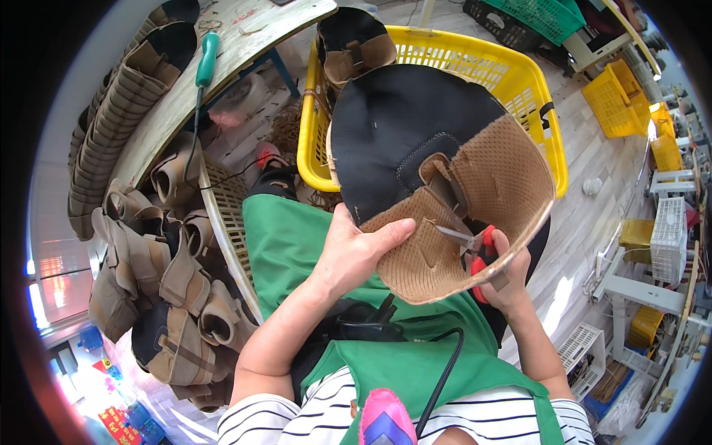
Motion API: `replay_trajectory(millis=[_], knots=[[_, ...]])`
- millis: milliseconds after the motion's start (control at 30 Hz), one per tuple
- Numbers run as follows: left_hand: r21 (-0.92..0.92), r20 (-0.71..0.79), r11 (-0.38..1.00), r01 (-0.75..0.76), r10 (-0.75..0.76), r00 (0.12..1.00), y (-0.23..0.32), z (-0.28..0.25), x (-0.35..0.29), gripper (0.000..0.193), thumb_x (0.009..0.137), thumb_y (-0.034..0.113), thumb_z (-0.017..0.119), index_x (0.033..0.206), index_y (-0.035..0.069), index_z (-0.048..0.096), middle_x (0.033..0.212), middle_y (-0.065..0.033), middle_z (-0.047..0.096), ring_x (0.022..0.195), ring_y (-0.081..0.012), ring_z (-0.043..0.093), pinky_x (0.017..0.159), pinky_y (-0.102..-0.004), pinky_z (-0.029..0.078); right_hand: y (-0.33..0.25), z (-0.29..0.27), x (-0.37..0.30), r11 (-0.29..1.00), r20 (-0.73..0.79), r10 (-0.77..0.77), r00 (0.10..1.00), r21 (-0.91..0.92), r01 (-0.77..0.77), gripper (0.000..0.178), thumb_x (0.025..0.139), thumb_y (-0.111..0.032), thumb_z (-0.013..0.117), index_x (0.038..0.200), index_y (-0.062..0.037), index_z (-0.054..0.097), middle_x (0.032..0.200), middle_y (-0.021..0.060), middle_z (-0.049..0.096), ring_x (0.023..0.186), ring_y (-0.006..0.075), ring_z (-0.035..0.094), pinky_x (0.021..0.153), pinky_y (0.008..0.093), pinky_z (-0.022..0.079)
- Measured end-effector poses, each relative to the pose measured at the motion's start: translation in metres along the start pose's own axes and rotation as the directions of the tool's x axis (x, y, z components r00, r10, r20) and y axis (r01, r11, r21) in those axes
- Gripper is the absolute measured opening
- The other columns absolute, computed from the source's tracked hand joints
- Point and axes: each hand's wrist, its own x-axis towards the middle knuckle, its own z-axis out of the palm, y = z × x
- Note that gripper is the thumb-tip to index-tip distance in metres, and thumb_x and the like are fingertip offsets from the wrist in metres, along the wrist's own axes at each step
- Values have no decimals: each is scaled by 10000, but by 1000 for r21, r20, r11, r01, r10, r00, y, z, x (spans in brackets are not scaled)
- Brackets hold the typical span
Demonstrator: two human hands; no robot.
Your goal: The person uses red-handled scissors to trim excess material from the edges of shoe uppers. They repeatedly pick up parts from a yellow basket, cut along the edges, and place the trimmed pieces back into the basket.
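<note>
A large curved fabric piece [415,111], smooth black on one side and brown perforated mesh on the other, stands tilted over my lap. My left hand [348,248] grips its lower left edge, thumb on the brown mesh and fingers behind. In my right hand [510,276] are small scissors [486,256] with red handles. Their blades point left and touch or hover over the mesh near my left thumb; I cannot tell which. A brown strap [445,185] runs through a slit in the mesh. Part of the right hand's grip is hidden behind the scissors and the piece's rim.
Behind the piece stands a yellow basket [552,152] with a similar piece [356,44] in it. Left, brown pieces [159,259] heap beside a cream basket [222,222]. A green-handled tool [208,59] with a cord lies on the table [256,33], near a stack of pieces [111,119].
</note>
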Motion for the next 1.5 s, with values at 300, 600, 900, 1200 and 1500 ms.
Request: replay_trajectory(millis=[300,600,900,1200,1500], knots=[[-3,-25,1000,2,-3,1000,1,5,-1,306,829,56,694,1103,-39,595,1019,-85,671,891,-139,643,804,-297,530,-7,1,0,997,-82,45,996,66,-40,173,629,-1,668,753,-3,547,674,98,540,588,238,560,554,303,442],[208,44,974,-86,78,996,-7,2,-1,288,837,43,661,1101,-50,594,1034,-85,665,908,-126,612,827,-298,503,12,15,-16,980,-9,161,987,117,-159,439,641,-202,753,1013,-11,619,933,138,649,819,305,625,742,357,506],[484,105,842,-237,212,971,-4,5,0,301,828,39,665,1106,-50,592,1024,-71,661,908,-110,596,821,-281,494,4,5,-1,999,-48,20,999,43,-18,447,659,-240,783,1021,-14,650,905,118,683,790,273,661,724,344,525],[172,2,985,-7,7,1000,0,0,2,315,817,33,659,1111,-56,590,1010,-87,677,882,-136,635,801,-286,514,-3,-5,0,979,80,147,986,128,-156,285,683,-111,741,933,-13,645,828,113,656,758,257,637,700,323,509],[607,-192,729,-317,521,832,32,-71,93,301,769,106,692,1026,-47,660,926,-84,705,805,-162,638,779,-308,498,47,-32,5,895,134,429,893,-196,-400,243,713,-202,712,875,-47,620,730,109,592,698,287,590,639,378,465]])
